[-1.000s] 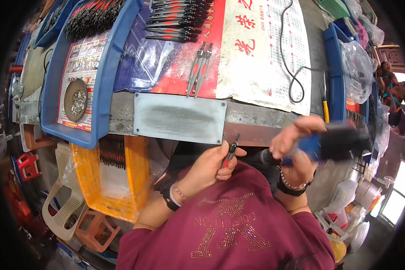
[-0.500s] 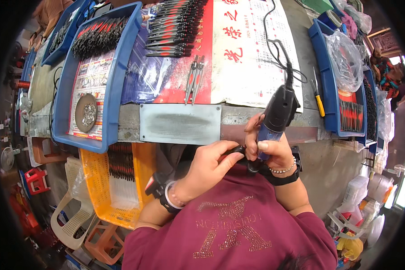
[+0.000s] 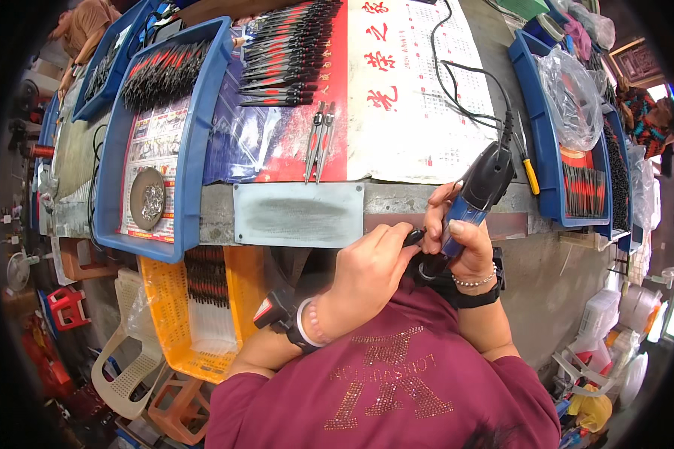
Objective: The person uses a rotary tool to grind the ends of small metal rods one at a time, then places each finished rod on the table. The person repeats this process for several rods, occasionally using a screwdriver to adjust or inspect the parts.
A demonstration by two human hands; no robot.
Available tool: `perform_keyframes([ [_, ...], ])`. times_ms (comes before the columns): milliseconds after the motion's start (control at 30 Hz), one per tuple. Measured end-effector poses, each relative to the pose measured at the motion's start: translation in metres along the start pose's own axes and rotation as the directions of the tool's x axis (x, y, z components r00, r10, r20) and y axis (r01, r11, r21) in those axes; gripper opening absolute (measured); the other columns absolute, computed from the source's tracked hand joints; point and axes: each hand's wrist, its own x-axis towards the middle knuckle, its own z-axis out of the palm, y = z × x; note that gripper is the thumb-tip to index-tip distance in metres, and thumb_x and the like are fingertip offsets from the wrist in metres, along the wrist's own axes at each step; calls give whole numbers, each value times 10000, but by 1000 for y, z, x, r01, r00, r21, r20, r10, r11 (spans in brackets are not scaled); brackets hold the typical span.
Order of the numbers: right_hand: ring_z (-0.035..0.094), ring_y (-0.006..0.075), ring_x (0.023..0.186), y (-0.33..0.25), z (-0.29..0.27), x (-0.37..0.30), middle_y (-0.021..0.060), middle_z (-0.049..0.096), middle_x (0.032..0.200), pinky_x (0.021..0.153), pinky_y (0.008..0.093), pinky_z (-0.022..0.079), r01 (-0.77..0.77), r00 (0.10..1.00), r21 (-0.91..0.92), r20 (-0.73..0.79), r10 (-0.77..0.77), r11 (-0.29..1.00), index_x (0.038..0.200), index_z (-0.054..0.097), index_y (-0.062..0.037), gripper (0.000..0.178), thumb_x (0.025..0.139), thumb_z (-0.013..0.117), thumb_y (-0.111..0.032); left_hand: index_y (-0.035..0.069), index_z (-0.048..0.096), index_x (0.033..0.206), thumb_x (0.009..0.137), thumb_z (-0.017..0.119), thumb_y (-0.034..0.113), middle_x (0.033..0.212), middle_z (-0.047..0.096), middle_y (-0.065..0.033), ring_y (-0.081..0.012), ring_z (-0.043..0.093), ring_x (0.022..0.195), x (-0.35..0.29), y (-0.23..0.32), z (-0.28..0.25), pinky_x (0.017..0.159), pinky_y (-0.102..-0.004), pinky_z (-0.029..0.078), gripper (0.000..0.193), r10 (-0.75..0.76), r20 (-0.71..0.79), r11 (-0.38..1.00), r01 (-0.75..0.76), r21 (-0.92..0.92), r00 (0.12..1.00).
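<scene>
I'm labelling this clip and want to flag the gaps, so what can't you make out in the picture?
Head view only:
- The small dark part pinched in the left hand: mostly hidden by the fingers, kind unclear.
- The tip of the black-and-blue power tool in the right hand: hidden behind both hands.
- Contents of the round metal dish in the blue tray: too small.
- The clear bag: contents blurred by plastic.

Viewpoint: we look from the wearer's head, steeply down.
Facing: toward the workbench edge (image 3: 397, 200), lap below.
Nearness: our hands, left hand (image 3: 367, 273) and right hand (image 3: 464, 247), sit close, near centre.
Lens: fisheye; bench edges bow.
Views: only one.
</scene>
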Motion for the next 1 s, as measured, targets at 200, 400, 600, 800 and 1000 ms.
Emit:
perform_keyframes([
  [200,598,169,615,-3,-7,2,121,619,861,599,290,516,30,998,59,-53,-27,998,1157,511,8,451,802,692,-203,3,638,1047,806,711,11,840,636,-181,-375,632,733,9,3,4,629,-409,502,252,-27,14,1000,27,1,1000],
  [400,599,168,610,-7,-12,2,112,625,833,603,300,521,-1,995,80,-97,9,997,1154,511,1,446,808,691,-215,3,644,1034,815,711,26,848,648,-185,-378,639,744,12,2,7,632,-410,506,230,-50,36,999,49,12,998],
  [600,586,160,602,-5,-13,2,104,613,794,591,288,499,-64,984,33,-162,69,997,1141,509,9,473,793,698,-251,-3,646,1031,817,710,31,829,644,-187,-377,638,720,12,3,5,610,-413,501,227,-62,65,996,57,75,996],
  [800,573,155,568,-2,-14,3,101,600,786,554,305,501,-80,990,28,-116,83,996,1173,502,-6,454,812,687,-211,-9,641,1019,813,710,35,794,630,-178,-373,630,693,12,5,1,589,-422,491,221,-54,98,991,41,131,994],
  [1000,579,157,600,-2,-9,2,106,612,779,587,283,489,-81,984,3,-156,81,997,1137,514,20,493,786,709,-267,-10,637,1016,815,701,30,780,625,-174,-373,625,682,12,7,-2,589,-424,491,215,-54,108,982,33,187,993],
])
